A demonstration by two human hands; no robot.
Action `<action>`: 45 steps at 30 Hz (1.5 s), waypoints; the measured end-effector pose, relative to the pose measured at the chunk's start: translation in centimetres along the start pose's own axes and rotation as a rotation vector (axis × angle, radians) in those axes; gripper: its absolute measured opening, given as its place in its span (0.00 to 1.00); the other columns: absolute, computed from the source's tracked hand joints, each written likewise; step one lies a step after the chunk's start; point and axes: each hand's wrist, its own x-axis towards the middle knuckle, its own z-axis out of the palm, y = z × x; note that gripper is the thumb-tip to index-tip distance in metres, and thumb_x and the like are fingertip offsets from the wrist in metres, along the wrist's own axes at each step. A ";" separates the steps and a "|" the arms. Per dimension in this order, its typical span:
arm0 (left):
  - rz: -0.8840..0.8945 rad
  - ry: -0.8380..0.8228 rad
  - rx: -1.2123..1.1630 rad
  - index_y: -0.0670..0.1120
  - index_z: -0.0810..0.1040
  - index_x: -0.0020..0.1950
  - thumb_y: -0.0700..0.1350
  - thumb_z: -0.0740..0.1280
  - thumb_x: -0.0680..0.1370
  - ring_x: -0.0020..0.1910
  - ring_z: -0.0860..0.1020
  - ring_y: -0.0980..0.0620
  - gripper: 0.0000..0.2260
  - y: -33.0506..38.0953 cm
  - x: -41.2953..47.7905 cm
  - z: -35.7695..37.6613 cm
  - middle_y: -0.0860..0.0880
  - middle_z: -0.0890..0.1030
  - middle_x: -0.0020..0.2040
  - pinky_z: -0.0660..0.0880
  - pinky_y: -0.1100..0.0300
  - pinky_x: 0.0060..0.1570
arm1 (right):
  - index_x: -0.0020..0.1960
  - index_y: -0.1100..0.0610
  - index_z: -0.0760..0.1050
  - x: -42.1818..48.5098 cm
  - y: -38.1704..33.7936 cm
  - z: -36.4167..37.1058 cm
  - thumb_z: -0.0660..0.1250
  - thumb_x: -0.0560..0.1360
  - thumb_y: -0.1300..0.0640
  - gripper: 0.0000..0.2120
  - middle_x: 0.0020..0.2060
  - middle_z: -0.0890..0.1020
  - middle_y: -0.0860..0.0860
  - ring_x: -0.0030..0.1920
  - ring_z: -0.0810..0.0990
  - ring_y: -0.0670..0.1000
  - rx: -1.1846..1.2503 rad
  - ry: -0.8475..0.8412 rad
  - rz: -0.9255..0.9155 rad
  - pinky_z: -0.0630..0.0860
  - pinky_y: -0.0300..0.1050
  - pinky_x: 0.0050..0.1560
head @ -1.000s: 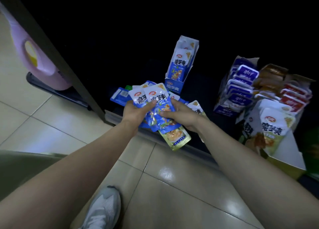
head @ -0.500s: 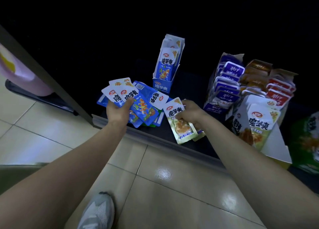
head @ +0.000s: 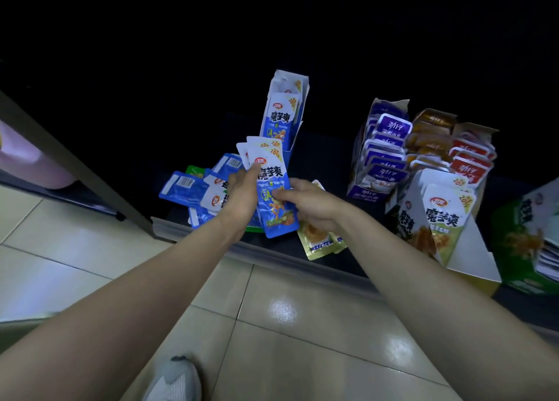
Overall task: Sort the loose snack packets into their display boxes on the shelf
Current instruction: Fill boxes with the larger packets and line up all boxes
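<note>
**Blue packets** (head: 270, 189): flat rectangular foil pouches, glossy. Each has a white top band w/ red logo and a yellow "20%" corner; lower half is blue w/ a food print. Several are fanned into one stack, held in the air over the front of the shelf (head: 166, 223), just below the blue box (head: 286, 110). Long axis runs front-to-back: white ends point to the box and shelf rear, blue ends toward the person. Printed faces are toward the camera.

**Left hand** (head: 242, 196): grips the stack's left edge. Thumb lies on the front near the logo; other fingers are behind the stack, not visible.

**Right hand** (head: 307, 204): fingers curled, thumb tip pressed on the stack's lower front, i.e. a pinch. Gold-green packets (head: 316, 240) stick out from under this hand; held or lying on the shelf, cannot tell.

**Blue box**: tall, thin cardboard, open top, upright, w/ one matching packet standing inside.

**Loose packets** (head: 184, 189): lie flat on the dark shelf left of the hands, some barcode side up.

**Right side, well apart**: cardboard boxes w/ purple packets (head: 390, 128), red packets (head: 470, 167) and white-green packets (head: 444, 216).
</note>
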 end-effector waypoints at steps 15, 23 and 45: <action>0.629 -0.155 1.080 0.52 0.54 0.79 0.47 0.62 0.80 0.75 0.52 0.49 0.29 0.5 5.5 -1.5 0.55 0.56 0.78 0.54 0.49 0.70 | 0.67 0.59 0.63 5.3 -7.2 -2.9 0.60 0.82 0.61 0.15 0.53 0.72 0.54 0.42 0.77 0.48 0.137 0.610 -0.436 0.75 0.35 0.32; 0.774 -0.085 0.940 0.45 0.60 0.77 0.43 0.64 0.78 0.69 0.58 0.51 0.28 -0.6 7.2 -2.0 0.49 0.68 0.71 0.55 0.60 0.65 | 0.69 0.58 0.63 10.1 -6.5 0.1 0.61 0.81 0.55 0.18 0.53 0.72 0.50 0.59 0.71 0.55 -0.292 0.823 -0.390 0.65 0.55 0.67; 0.558 -0.105 0.309 0.49 0.58 0.79 0.39 0.62 0.79 0.72 0.65 0.51 0.29 2.3 11.5 1.4 0.48 0.65 0.74 0.67 0.50 0.70 | 0.63 0.60 0.76 10.5 -5.1 -1.7 0.66 0.78 0.57 0.14 0.53 0.73 0.51 0.57 0.64 0.52 -0.506 0.830 -0.501 0.68 0.53 0.64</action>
